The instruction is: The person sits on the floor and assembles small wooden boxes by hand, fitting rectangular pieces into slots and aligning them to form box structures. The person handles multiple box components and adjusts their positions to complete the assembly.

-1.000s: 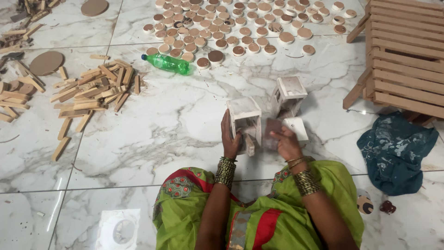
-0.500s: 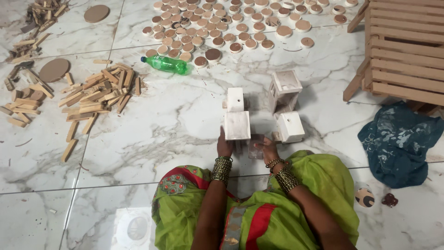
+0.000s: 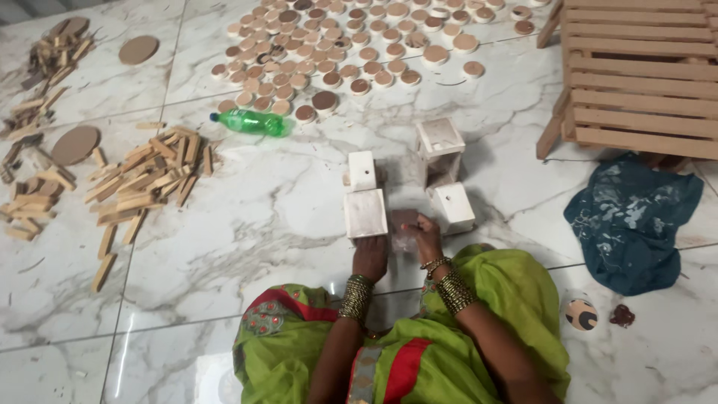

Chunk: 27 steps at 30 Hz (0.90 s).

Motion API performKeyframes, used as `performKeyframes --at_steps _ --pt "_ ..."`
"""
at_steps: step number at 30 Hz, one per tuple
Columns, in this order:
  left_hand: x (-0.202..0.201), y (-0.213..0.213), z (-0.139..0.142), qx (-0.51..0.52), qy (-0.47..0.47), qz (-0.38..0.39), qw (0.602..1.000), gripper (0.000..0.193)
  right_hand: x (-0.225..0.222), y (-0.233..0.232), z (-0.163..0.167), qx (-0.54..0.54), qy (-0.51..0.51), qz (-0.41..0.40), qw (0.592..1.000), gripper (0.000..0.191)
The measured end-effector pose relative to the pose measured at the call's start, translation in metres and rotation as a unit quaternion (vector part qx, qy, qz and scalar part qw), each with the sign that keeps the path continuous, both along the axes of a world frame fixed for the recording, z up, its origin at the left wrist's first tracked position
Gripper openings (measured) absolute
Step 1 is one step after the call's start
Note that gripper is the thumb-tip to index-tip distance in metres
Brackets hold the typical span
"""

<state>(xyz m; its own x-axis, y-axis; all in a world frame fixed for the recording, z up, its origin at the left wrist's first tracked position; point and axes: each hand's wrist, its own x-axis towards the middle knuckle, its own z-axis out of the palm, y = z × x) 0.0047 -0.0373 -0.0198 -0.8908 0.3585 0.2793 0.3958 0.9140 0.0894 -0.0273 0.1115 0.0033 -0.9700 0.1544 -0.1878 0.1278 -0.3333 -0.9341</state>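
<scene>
We are sitting on the marble floor (image 3: 224, 247) with small white-painted wooden boxes in front of us. Our left hand (image 3: 370, 258) rests on the near edge of one square white box (image 3: 365, 213). The fingers lie against it, but we cannot tell if they are closed around it or only touching. Our right hand (image 3: 425, 236) holds a small dark flat piece (image 3: 404, 224), maybe sandpaper, and the fingers are pinched on it. That piece sits just to the right of the box under our left hand.

We think we are in the middle of cleaning or rubbing the boxes, one after the other. The left hand keeps the box from sliding, and the right hand has the rubbing piece ready beside it.

Just past the right hand lies another white box with a hole (image 3: 452, 208). Farther out stands a taller white box (image 3: 440, 150), and a smaller white box (image 3: 362, 170) sits beyond the left hand.

For the next move, we think the left hand must press the box down firmly. The right hand would need to bring the dark piece flat onto the box face and push softly, so the paint is not hurt.

Far to the left are a pile of wooden sticks (image 3: 142, 179) and a green bottle (image 3: 250, 122).
</scene>
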Motion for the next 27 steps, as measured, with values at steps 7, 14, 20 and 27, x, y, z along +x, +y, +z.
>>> performKeyframes --at_steps 7,14,20,27 --pt "-0.040 0.006 0.005 0.095 -0.037 -0.026 0.994 0.060 0.006 0.001 -0.002 0.045 -0.075 0.028 0.996 0.034" --pt "-0.039 0.025 0.000 0.064 -0.008 0.080 0.995 0.030 0.010 0.004 -0.004 0.071 0.021 0.036 0.997 0.028" --pt "-0.023 0.022 0.000 0.151 0.147 0.080 0.974 0.056 0.009 0.003 -0.003 0.121 0.025 0.026 0.992 0.028" --pt "-0.019 0.005 0.006 0.265 0.150 0.072 0.950 0.046 0.006 0.002 0.001 0.059 0.054 0.025 0.996 0.026"
